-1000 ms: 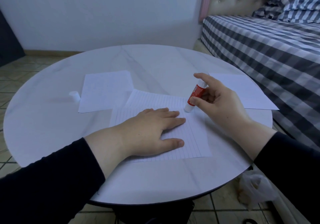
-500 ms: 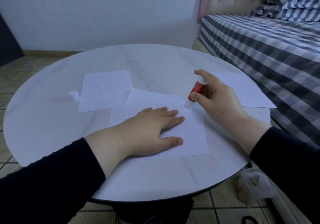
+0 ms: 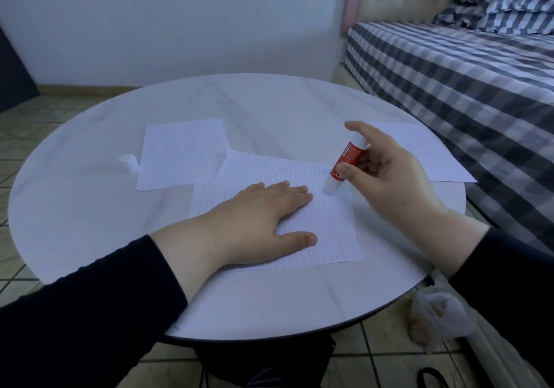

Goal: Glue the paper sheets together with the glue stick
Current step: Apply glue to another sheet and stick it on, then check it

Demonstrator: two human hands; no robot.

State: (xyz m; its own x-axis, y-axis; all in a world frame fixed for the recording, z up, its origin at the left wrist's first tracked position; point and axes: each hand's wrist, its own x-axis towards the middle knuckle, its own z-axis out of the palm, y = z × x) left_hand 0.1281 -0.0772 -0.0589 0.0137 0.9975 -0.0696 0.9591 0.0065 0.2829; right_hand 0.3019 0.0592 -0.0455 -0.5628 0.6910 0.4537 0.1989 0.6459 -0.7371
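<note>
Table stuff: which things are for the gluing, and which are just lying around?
For the gluing:
- glue stick in the right hand
- lined sheet under the left hand
- second lined sheet beneath it
- glue cap

Just lying around:
- bed
- plastic bag on the floor
- two plain sheets, untouched, maybe for later

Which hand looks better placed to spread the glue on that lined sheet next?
The right hand. It holds the glue stick tip-down at the lined sheet's far edge, while the left hand lies flat on that sheet, pinning it.
</note>
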